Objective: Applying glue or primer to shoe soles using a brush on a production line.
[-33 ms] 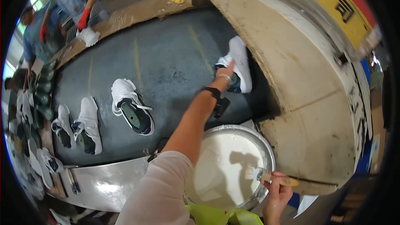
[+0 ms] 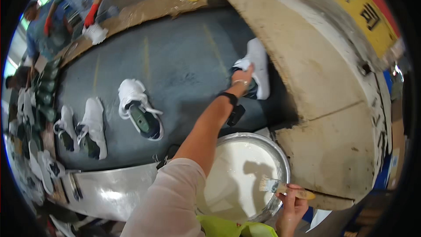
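Observation:
My left hand [image 2: 243,77] reaches far across the dark belt and is closed on a white sneaker [image 2: 259,68] at its laced opening. The shoe's dark insole shows beside my fingers, and its sole side faces right. Near the lower right, my right hand [image 2: 293,206] grips a paintbrush [image 2: 272,186] by its yellow wooden handle. The pale bristles point left, above a round metal basin [image 2: 284,162] of milky white liquid [image 2: 232,166]. Three more white sneakers lie on the belt to the left: one lone shoe [image 2: 134,94] and a pair [image 2: 93,114] [image 2: 66,125].
A beige curved housing [image 2: 324,87] borders the belt [image 2: 184,57] on the right. A metal ledge [image 2: 114,193] runs along the near side. At far left, more shoes [image 2: 46,92] are stacked. Across the belt, a co-worker's red-gloved hand [image 2: 91,16] holds a white shoe [image 2: 95,34].
The whole view has shifted slightly. The brush has tilted a little, its bristles turned more to the left. My left hand stays on the sneaker.

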Motion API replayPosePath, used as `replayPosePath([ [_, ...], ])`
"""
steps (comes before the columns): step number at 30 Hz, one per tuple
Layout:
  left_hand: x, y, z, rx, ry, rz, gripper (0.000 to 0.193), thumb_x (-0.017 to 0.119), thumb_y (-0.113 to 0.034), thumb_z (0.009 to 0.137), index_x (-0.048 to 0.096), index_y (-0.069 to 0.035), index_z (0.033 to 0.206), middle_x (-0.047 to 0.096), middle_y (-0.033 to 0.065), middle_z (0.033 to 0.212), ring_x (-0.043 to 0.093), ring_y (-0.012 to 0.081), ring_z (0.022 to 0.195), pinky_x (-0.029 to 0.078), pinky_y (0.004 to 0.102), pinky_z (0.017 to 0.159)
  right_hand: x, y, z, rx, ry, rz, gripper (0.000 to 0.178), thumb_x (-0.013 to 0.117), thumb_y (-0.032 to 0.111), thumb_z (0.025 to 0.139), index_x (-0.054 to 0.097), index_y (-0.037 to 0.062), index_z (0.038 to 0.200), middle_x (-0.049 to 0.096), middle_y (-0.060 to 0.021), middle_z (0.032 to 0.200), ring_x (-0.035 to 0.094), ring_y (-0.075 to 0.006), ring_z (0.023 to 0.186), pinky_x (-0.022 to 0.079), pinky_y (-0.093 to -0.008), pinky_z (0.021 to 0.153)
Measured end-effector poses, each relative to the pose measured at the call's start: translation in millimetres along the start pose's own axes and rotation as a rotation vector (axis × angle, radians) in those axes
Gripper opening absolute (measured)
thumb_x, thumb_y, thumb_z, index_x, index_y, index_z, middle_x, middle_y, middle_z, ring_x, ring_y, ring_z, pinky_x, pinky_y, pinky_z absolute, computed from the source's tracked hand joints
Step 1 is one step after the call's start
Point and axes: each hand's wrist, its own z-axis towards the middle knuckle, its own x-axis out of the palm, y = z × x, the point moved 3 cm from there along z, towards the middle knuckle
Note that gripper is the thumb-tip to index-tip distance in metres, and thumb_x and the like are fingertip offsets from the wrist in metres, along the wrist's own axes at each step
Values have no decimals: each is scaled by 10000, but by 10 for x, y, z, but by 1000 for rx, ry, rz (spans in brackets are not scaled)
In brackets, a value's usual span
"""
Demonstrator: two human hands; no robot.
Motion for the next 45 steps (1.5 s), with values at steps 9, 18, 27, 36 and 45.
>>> replayPosePath([
  [9,-1268,-906,-987,-98,132,-19,419,512,-375,941,670,5,1022,671,158,1032,657,255,948,525,371,786,-134,-50,-17,-35,189,9,234,521,194,992,561,-4,1111,584,-103,1106,594,-159,952,537,-304,767],
  [18,-2629,-1952,-4842,671,618,-888,193,569,-177,940,615,10,947,613,123,972,609,199,889,493,321,763,87,139,-648,-64,453,98,191,512,109,978,547,-42,1090,586,-142,1084,610,-207,978,556,-325,790],
  [27,-2713,-1915,-5719,805,834,-990,350,565,-311,903,619,24,988,575,164,1028,592,283,872,481,431,801,-10,295,-1105,-209,518,140,147,510,56,969,546,-32,1080,580,-144,1076,611,-212,990,573,-334,795],
  [36,-2970,-829,-3662,443,-394,223,604,747,-339,803,498,43,1200,553,191,1151,537,280,1052,440,374,891,-168,267,-849,-192,321,45,154,512,73,974,551,-39,1071,586,-140,1064,610,-205,977,569,-337,795],
  [45,-3235,811,-1876,-223,-633,118,1106,842,-443,615,262,121,1370,411,319,1334,440,420,1240,420,462,979,310,204,-346,-126,409,52,178,517,96,977,552,-45,1080,601,-150,1056,620,-210,970,569,-330,793],
])
